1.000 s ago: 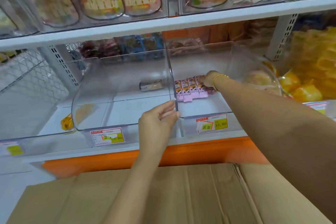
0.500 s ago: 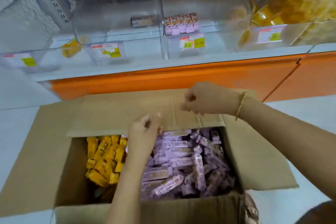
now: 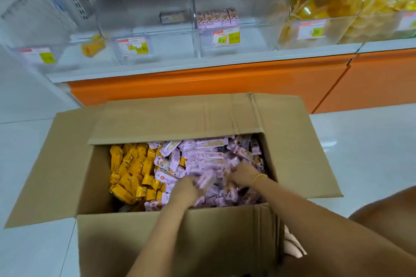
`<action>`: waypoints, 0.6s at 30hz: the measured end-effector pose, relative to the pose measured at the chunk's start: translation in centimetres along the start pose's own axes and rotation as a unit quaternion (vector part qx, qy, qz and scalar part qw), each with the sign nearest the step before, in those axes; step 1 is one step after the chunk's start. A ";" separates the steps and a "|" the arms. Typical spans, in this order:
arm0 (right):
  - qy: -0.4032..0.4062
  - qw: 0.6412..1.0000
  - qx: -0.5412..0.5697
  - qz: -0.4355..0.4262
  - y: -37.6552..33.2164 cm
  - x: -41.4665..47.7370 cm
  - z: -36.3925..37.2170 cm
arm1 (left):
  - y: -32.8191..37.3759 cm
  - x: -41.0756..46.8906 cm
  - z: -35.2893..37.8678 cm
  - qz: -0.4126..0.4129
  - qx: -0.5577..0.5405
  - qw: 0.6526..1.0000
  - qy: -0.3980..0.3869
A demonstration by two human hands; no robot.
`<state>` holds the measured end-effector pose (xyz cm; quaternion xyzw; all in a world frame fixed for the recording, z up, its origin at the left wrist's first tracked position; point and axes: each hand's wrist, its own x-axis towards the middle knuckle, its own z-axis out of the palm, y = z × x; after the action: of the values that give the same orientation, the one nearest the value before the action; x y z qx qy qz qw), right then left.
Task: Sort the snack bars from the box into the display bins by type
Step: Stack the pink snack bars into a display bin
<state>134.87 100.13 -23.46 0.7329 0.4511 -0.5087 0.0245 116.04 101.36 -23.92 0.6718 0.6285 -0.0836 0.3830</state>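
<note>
— So, what are my hands gripping right now?

— Your left hand [image 3: 186,189] is curling its fingers round a blurred pink bar [image 3: 206,181], holding it just above the heap, as far as the blur is letting me judge. Your right hand [image 3: 242,174], the one wearing the thin gold bracelet [image 3: 260,176], is digging curled fingers into the pink foil-wrapped snack bars [image 3: 202,157]. I cannot tell whether it is actually pinching one.

— And where is everything sitting?

— Both hands are working inside the open brown cardboard box [image 3: 180,231] on the white floor [image 3: 360,153]. Pink bars are filling its right part, and yellow-wrapped snack bars [image 3: 132,171] are crowding its left.

— How far along am I getting?

— You are barely starting, I am judging. The clear plastic display bin on the right [image 3: 254,36] is holding only one short row of pink bars [image 3: 216,18] standing at its back. The clear middle bin [image 3: 168,38] is showing a single dark bar [image 3: 172,17]. A lone yellow bar [image 3: 93,45] is lying further left, in or beside the leftmost bin; I cannot tell which. Nearly the whole boxful is waiting to be sorted.
</note>
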 end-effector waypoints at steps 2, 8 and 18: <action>-0.040 0.974 0.214 -0.062 -0.6 -1.1 -2.0 | 0.4 -1.0 -2.0 -0.005 -0.249 0.969 0.003; -0.040 0.874 0.414 -0.252 -3.8 -6.0 -8.5 | 3.9 -4.6 -7.6 0.047 -0.646 0.758 -0.076; -0.100 0.826 0.424 -0.358 -4.0 -9.0 -13.0 | 9.6 -6.2 -12.1 0.336 -0.163 0.886 0.276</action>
<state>140.84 103.24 -8.57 0.4033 0.4167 -0.6933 -0.4279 119.08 104.80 -7.92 0.7667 0.4503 0.3427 0.3033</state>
